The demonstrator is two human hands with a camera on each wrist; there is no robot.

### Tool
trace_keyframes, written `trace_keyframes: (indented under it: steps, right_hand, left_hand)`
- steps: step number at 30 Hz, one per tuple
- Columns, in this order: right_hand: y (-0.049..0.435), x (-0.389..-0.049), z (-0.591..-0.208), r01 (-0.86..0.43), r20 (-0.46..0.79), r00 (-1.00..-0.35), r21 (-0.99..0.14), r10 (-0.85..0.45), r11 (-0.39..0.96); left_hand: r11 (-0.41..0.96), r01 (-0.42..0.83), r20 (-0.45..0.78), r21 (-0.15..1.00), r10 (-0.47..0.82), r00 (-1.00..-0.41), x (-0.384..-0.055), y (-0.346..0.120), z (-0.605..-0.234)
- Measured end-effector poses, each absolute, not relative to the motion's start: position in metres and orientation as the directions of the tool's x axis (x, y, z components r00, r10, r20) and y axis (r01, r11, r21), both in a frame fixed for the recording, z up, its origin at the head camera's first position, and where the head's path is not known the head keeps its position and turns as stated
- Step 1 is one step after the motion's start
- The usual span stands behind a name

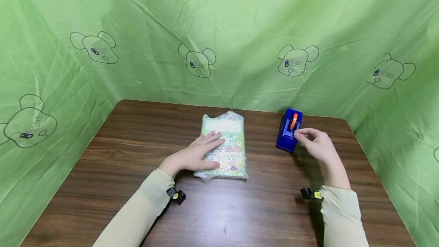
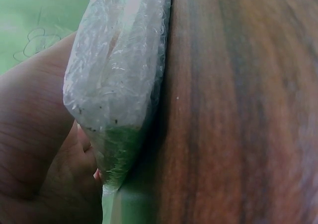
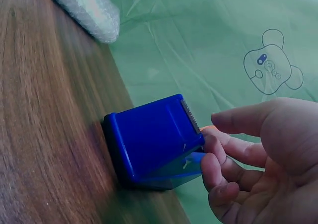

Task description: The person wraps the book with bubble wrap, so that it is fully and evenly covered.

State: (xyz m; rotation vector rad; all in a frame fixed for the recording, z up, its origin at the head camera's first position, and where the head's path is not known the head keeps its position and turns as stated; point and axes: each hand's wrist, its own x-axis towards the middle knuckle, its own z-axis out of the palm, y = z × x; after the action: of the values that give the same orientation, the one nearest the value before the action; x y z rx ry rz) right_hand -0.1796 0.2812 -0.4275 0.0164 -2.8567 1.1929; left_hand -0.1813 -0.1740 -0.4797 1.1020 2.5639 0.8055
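On the table, a flat green-and-white package point(image 1: 231, 140) is wrapped in bubble wrap. My left hand point(image 1: 193, 153) rests on its left half with fingers spread. From the left wrist, the end of the bubble wrap point(image 2: 117, 75) shows close up, with that hand beside and over it. To the right stands a blue tape dispenser point(image 1: 287, 134) with an orange-rimmed roll point(image 1: 294, 121). My right hand point(image 1: 317, 144) is at its near end, fingertips right by the serrated cutter point(image 3: 190, 115). In the right wrist view the thumb is apart from the bent fingers.
The brown wooden table point(image 1: 120, 170) has green fabric point(image 1: 240, 18) printed with bear-like heads rising behind it and at both sides. Black straps with small devices point(image 1: 176, 195) sit at both sleeve cuffs. The dispenser stands near the table's far right corner.
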Motion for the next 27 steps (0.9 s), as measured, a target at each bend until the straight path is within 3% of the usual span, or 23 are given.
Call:
trace_keyframes:
  steps: [14,27]
  right_hand:
    - [0.274,-0.182,-0.435,0.057,-0.047,-0.998,-0.781,0.033,0.622]
    - [0.267,-0.184,-0.441,0.075,0.0,-0.993,-0.772,0.118,0.631]
  left_hand:
    - [0.568,0.592,0.0,0.572,0.722,-0.692,-0.182,-0.175,-0.48]
    - [0.563,0.591,0.001,0.578,0.723,-0.691,-0.182,-0.173,-0.48]
